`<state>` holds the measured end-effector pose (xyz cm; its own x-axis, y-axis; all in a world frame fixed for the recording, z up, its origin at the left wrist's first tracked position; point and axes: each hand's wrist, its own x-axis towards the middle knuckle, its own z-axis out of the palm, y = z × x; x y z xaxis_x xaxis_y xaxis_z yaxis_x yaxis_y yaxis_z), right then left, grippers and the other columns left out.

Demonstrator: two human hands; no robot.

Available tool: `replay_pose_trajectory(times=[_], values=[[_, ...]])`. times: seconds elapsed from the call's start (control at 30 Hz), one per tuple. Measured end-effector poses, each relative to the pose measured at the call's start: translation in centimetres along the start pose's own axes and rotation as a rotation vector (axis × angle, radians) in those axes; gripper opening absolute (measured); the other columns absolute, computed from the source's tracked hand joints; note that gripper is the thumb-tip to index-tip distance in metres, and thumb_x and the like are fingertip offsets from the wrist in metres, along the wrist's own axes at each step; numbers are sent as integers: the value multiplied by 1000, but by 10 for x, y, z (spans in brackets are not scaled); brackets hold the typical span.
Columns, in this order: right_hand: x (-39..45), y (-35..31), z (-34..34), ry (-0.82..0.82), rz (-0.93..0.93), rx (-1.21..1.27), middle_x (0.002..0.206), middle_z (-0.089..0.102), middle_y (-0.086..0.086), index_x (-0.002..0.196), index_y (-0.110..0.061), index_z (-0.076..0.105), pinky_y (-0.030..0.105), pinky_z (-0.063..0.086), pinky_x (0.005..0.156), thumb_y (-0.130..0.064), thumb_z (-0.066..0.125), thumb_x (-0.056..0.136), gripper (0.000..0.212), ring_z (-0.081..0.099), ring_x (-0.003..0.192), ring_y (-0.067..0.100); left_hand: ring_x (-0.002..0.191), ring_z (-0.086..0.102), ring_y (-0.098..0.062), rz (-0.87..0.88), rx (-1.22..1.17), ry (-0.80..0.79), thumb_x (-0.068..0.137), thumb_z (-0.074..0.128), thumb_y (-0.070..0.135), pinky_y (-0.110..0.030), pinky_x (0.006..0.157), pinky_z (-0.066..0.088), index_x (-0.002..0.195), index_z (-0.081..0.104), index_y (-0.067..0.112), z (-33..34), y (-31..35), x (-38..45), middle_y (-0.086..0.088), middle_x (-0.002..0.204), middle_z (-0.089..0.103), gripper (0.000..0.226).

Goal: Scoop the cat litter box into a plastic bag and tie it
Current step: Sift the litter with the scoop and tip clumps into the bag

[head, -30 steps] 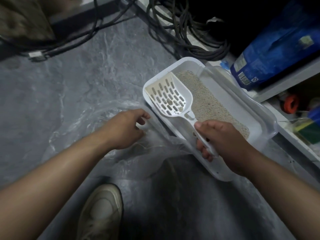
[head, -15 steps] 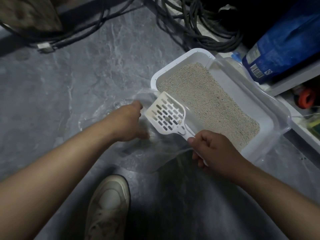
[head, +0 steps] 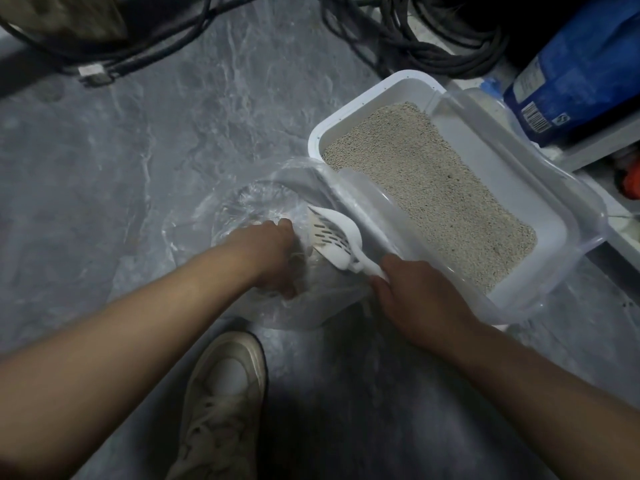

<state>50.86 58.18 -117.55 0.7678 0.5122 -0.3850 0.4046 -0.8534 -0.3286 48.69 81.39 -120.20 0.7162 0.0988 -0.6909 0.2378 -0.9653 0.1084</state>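
The grey floor [head: 145, 140] is seen under everything. On it the white litter box [head: 349, 109] is placed at the right, filled with pale litter [head: 429, 188]. Just beside its near-left wall the clear plastic bag [head: 221, 216] is spread open. The bag's edge is gripped by the left hand [head: 273, 254]. The white slotted scoop [head: 332, 237] is tilted over the bag's mouth, its handle held by the right hand [head: 415, 299].
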Motion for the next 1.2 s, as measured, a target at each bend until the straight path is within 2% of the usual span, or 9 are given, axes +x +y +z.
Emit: replay_pose_trajectory(times=[0.07,0.13,0.2,0.43,0.67,0.87,1.07,1.2], values=[[-2,0,0,9,2,-26,101,69,10,113,-20,54,35,43,69,-41,45,102,25,66,90,32,119,60,-33,-14,36,-32,59,90,54,-39,91,52,144,31,10,4,1,3,-11,135,58,113],[-4,0,-2,22,3,-39,103,69,9,120,-21,53,33,38,68,-42,44,102,29,66,93,32,119,60,-35,-26,51,-66,60,88,56,-44,95,53,146,28,8,7,2,6,-13,135,57,115],[-5,0,-4,24,0,-31,105,70,7,126,-23,52,34,41,70,-44,43,102,33,67,94,31,120,59,-37,-26,35,-74,64,85,56,-46,96,52,146,28,9,12,2,10,-15,136,54,110],[-5,5,-3,41,34,-111,99,69,7,102,-20,53,39,47,71,-46,39,102,30,66,90,32,131,48,-40,-43,7,-51,74,74,63,-49,100,44,147,26,8,16,10,13,-19,144,42,104],[-1,3,-5,68,25,-150,98,69,7,100,-18,55,41,51,73,-44,41,102,29,66,89,33,140,39,-38,-82,19,-26,79,68,68,-49,108,39,151,21,4,20,8,18,-20,153,32,107],[-2,0,-6,96,6,-134,96,69,9,100,-17,55,40,48,70,-43,42,102,29,67,89,35,142,37,-40,-148,-17,-18,79,64,67,-49,112,36,152,21,2,21,2,23,-25,155,30,107],[-2,-1,-17,144,5,-47,89,67,17,98,-14,58,42,48,68,-45,48,100,33,64,82,40,139,40,-39,-134,-40,14,85,61,62,-49,110,39,149,29,4,15,3,21,-23,151,37,92],[-2,2,-19,164,15,-24,88,66,16,98,-13,59,42,50,67,-45,49,100,34,62,80,38,138,43,-35,-73,-7,42,77,65,74,-44,108,40,149,31,8,7,9,18,-18,150,41,104]])
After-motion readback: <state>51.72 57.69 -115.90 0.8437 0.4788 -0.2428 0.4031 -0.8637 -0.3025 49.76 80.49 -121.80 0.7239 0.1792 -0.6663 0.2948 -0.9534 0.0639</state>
